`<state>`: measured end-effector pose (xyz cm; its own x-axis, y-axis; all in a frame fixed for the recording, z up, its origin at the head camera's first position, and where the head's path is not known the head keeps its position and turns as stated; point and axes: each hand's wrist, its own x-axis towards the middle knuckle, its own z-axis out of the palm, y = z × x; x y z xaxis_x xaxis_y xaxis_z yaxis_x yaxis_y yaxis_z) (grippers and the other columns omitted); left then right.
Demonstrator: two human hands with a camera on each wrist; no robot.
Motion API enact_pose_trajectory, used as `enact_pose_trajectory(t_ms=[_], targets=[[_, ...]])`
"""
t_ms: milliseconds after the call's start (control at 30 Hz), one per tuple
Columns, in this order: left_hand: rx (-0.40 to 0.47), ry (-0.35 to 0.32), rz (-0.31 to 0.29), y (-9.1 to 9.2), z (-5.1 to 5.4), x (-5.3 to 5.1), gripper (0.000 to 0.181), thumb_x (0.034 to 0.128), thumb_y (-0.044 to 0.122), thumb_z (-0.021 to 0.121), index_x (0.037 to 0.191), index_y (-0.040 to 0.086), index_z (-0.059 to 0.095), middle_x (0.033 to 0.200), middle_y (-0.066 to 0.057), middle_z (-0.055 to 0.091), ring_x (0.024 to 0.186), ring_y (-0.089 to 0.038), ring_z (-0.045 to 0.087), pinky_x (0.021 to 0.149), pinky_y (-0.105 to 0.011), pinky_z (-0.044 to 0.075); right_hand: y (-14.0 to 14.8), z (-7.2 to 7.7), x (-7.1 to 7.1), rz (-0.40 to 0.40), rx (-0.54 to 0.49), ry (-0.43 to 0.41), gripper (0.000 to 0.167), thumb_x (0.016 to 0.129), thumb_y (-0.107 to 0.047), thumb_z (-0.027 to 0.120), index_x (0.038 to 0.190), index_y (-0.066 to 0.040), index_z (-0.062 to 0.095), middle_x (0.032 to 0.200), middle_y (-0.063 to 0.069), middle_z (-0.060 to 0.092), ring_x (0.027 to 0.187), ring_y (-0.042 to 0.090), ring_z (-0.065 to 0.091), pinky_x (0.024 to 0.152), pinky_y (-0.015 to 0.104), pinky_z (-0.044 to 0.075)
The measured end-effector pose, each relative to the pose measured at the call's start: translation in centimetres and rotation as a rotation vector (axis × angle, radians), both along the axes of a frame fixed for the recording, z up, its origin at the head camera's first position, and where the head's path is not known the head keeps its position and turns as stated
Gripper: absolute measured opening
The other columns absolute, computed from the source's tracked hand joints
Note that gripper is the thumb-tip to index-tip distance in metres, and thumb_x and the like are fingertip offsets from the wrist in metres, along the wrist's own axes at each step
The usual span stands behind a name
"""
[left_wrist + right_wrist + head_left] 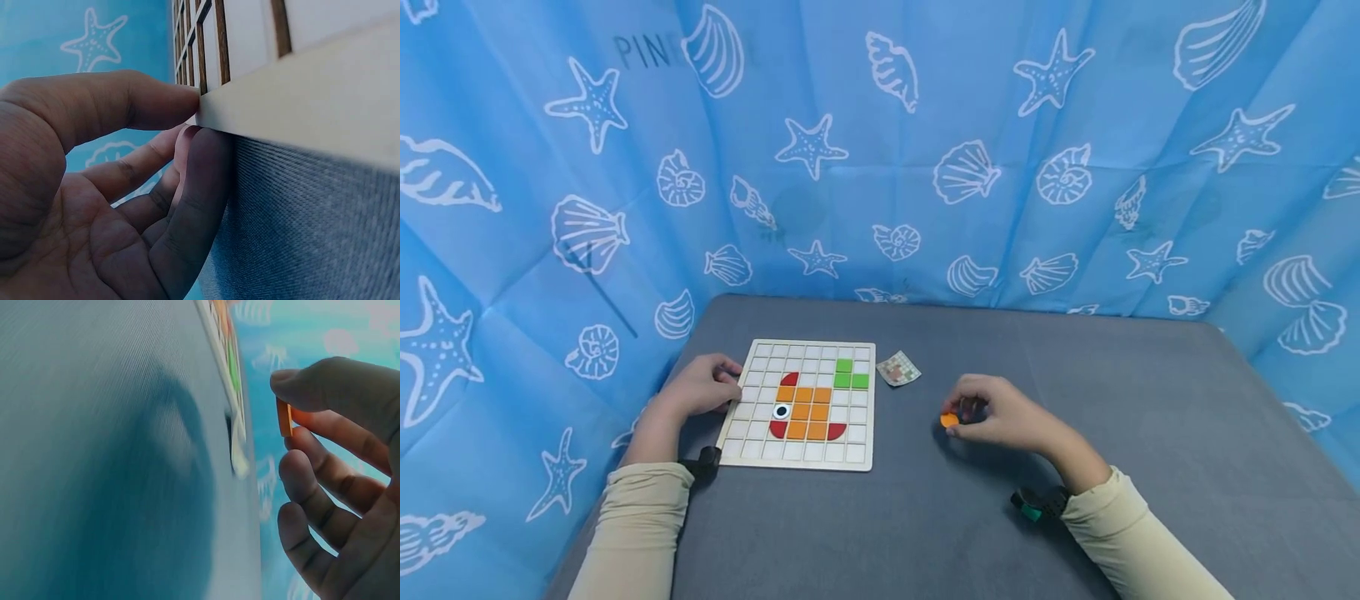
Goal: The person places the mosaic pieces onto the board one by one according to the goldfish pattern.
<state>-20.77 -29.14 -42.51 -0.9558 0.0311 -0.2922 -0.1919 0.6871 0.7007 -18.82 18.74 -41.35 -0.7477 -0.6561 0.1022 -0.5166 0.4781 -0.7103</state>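
Observation:
A wooden grid board (851, 431) lies on the table, with orange, red and green tiles and a white-and-black eye tile (782, 412) set among its white squares. My left hand (703, 386) is at the board's left side. Its thumb and a finger pinch the pale rim (300, 100) in the left wrist view. To the right of the board, my right hand (1003, 412) holds a small orange tile (950, 420) above the table. The right wrist view shows that thin orange tile (284, 417) edge-on between thumb and fingers; the other fingers are loosely bent.
A small picture card (898, 368) with a grid pattern lies just right of the board, one edge curling up. The grey cloth-covered table (1150, 392) reaches back to a blue curtain (850, 200) with shells and starfish. Dark bands are around both wrists.

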Motion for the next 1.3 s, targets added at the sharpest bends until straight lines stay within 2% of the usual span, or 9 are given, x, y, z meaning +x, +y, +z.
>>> enact_pose_trajectory(t_ms=[233,500,700,833,1000,1300], targets=[[0.011,-0.003,0.011,0.0,-0.2,-0.1,0.052,0.0906,0.006,0.068,0.139,-0.009,0.055,0.105,-0.019,0.061,0.09,-0.027,0.066,0.077,-0.04,0.067,-7.0,0.1,-1.1,0.089,-0.018,0.013,0.017,0.091,-0.015,0.083,0.107,-0.015,0.079,0.101,-0.002,0.07,0.084,0.019,0.065,0.071,0.034,0.061],[-0.001,0.004,0.007,0.0,0.1,-0.1,0.051,0.0915,0.006,0.069,0.138,-0.009,0.055,0.104,-0.018,0.06,0.089,-0.027,0.064,0.074,-0.038,0.066,-15.2,-0.1,-2.2,0.217,-0.052,0.012,0.017,0.094,-0.011,0.078,0.111,-0.009,0.078,0.109,0.004,0.074,0.088,0.015,0.067,0.077,0.033,0.063],[-0.001,0.008,0.001,-0.1,0.1,-0.1,0.05,0.0908,0.005,0.069,0.137,-0.009,0.056,0.102,-0.017,0.061,0.086,-0.025,0.064,0.071,-0.037,0.065,-20.1,-0.6,-2.3,0.223,-0.046,-0.035,0.016,0.093,-0.013,0.081,0.109,-0.009,0.078,0.106,0.005,0.072,0.084,0.012,0.064,0.073,0.021,0.057],[0.008,0.009,-0.009,-0.3,0.0,-0.1,0.049,0.0909,0.005,0.069,0.136,-0.009,0.056,0.101,-0.017,0.062,0.084,-0.024,0.065,0.071,-0.038,0.065,-22.3,-1.1,-2.4,0.203,-0.023,-0.055,0.015,0.093,-0.015,0.082,0.107,-0.011,0.078,0.105,0.002,0.072,0.081,0.008,0.063,0.071,0.017,0.055],[0.033,-0.001,-0.014,-0.5,0.0,-0.1,0.05,0.0924,0.004,0.067,0.138,-0.009,0.055,0.102,-0.018,0.061,0.086,-0.024,0.066,0.076,-0.039,0.067,-24.3,-1.8,-2.5,0.184,0.015,-0.037,0.016,0.093,-0.019,0.082,0.108,-0.014,0.079,0.105,-0.003,0.072,0.083,0.002,0.063,0.074,0.015,0.056],[0.043,-0.011,-0.02,-0.3,0.3,0.0,0.05,0.0922,0.004,0.066,0.139,-0.01,0.055,0.101,-0.017,0.061,0.086,-0.025,0.065,0.076,-0.039,0.067,-25.8,-2.1,-2.5,0.161,0.08,-0.011,0.013,0.093,-0.021,0.081,0.105,-0.016,0.079,0.102,-0.005,0.072,0.083,0.001,0.061,0.072,0.015,0.054]])
